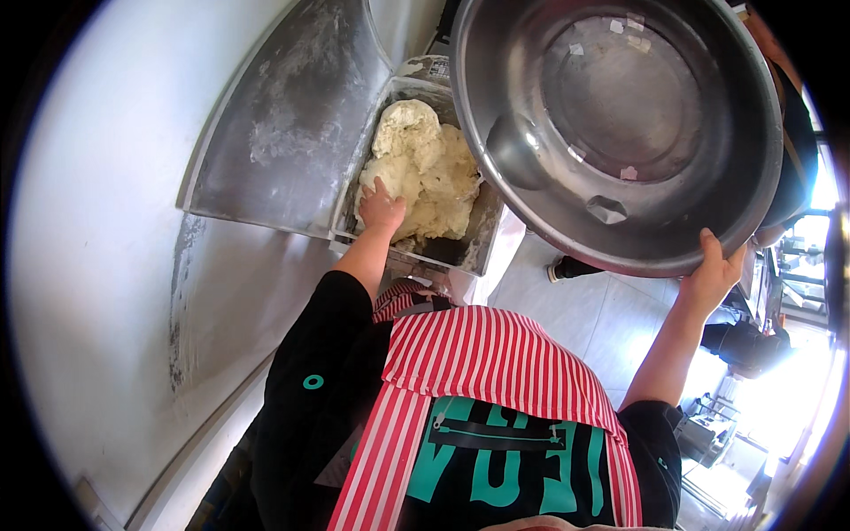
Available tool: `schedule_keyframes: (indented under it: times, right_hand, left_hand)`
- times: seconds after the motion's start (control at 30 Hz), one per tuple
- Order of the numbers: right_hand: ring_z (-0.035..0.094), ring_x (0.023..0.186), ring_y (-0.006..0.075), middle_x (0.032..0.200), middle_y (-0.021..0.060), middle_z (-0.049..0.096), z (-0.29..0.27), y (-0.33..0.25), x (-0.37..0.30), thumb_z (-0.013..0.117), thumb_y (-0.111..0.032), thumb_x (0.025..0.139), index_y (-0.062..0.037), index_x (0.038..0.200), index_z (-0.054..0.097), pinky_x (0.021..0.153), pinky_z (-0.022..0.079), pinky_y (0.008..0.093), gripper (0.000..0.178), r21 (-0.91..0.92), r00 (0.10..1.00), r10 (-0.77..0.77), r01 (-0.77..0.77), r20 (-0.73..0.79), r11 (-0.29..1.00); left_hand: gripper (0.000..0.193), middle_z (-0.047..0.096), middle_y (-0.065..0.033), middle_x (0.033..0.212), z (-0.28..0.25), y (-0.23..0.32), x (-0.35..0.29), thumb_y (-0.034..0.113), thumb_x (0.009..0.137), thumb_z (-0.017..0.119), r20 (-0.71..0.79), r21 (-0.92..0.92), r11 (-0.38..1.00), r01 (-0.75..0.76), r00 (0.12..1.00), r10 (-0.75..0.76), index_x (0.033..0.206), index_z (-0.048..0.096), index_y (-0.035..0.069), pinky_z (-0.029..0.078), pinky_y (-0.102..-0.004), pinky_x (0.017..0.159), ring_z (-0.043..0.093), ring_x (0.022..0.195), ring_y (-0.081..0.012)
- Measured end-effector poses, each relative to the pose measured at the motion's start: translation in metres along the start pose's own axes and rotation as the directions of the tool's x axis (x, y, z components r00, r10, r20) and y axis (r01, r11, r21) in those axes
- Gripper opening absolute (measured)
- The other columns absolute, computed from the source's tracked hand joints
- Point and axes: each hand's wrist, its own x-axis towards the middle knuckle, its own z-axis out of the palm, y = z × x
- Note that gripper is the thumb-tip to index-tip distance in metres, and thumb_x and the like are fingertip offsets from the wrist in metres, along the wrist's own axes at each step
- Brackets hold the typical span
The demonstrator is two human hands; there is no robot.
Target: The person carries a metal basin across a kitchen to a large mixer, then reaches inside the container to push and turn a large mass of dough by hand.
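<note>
A big mass of pale dough [434,181] fills much of a metal mixer trough [485,239]. My left hand [381,209] lies on the near left side of the dough, fingers spread against it. On the right, my right hand [711,273] grips the lower right rim of a large round metal basin [620,97], thumb over the edge. The basin is tipped so that its inside faces me. Several small whitish scraps stick to its inner surface, and a dent shows in its lower wall. Its upper edge runs out of view.
The trough's floury metal lid [292,124] stands raised at the left, against a white wall [106,292]. Another person [797,150] is partly visible behind the basin at the right. Pale floor tiles [575,310] lie below the basin, with metal equipment [708,429] farther right.
</note>
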Motion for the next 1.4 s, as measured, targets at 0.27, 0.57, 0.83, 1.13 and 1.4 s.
schedule_keyframes:
  times: [0.27, 0.57, 0.83, 1.13, 1.4]
  right_hand:
    - [0.055, 0.098, 0.0239, 0.11, 0.0133, 0.056, 0.003, -0.004, 0.012, 0.058, 0.003, 0.071, 0.0042, 0.118, 0.05, 0.089, 0.04, 0.0308, 0.047, -0.004, 0.995, -0.012, 0.012, -0.103, 1.0]
    - [0.054, 0.096, 0.0229, 0.107, 0.0125, 0.056, -0.008, -0.001, 0.012, 0.055, 0.005, 0.072, 0.0041, 0.118, 0.049, 0.089, 0.041, 0.0314, 0.047, 0.088, 0.99, 0.025, -0.013, -0.137, 0.996]
    - [0.053, 0.102, 0.0261, 0.113, 0.0151, 0.052, -0.029, 0.028, 0.0, 0.053, 0.004, 0.073, 0.0031, 0.125, 0.043, 0.09, 0.042, 0.0352, 0.053, 0.266, 0.952, 0.286, -0.249, -0.109, 0.931]
    - [0.053, 0.1, 0.0257, 0.111, 0.0141, 0.052, -0.041, 0.034, -0.009, 0.053, 0.003, 0.073, 0.0017, 0.126, 0.042, 0.087, 0.044, 0.0355, 0.054, 0.214, 0.927, 0.344, -0.31, -0.149, 0.926]
    - [0.054, 0.096, 0.023, 0.107, 0.0128, 0.055, -0.046, 0.044, -0.014, 0.052, 0.005, 0.072, 0.0031, 0.12, 0.046, 0.086, 0.042, 0.0329, 0.049, 0.237, 0.917, 0.376, -0.34, -0.131, 0.91]
  left_hand:
    - [0.07, 0.025, -0.013, 0.144, -0.001, 0.016, -0.018, 0.027, 0.084, 0.051, 0.156, 0.089, 0.951, -0.296, 0.947, 0.281, 0.142, 0.017, 0.012, 0.024, -0.0451, 0.103, 0.033, 0.128, -0.0274]
    - [0.071, 0.028, -0.0141, 0.143, 0.003, 0.015, -0.018, 0.029, 0.083, 0.053, 0.203, 0.189, 0.903, -0.387, 0.915, 0.349, 0.142, 0.017, 0.013, 0.027, -0.0463, 0.103, 0.032, 0.129, -0.0276]
    - [0.082, 0.03, -0.0161, 0.141, 0.0, 0.02, -0.022, 0.037, 0.079, 0.058, 0.396, 0.053, 0.921, -0.387, 0.855, 0.337, 0.143, 0.012, 0.016, 0.031, -0.0437, 0.102, 0.035, 0.126, -0.0311]
    - [0.095, 0.029, -0.02, 0.14, 0.035, 0.046, -0.001, 0.049, 0.067, 0.066, 0.189, -0.026, 0.977, -0.213, 0.958, 0.214, 0.143, 0.016, 0.022, 0.035, -0.0408, 0.099, 0.033, 0.126, -0.0376]
    - [0.075, 0.037, -0.0164, 0.131, -0.018, 0.028, 0.035, 0.035, 0.07, 0.062, 0.16, 0.11, 0.994, 0.006, 0.987, -0.024, 0.137, 0.031, 0.027, 0.038, -0.0457, 0.094, 0.04, 0.12, -0.0341]
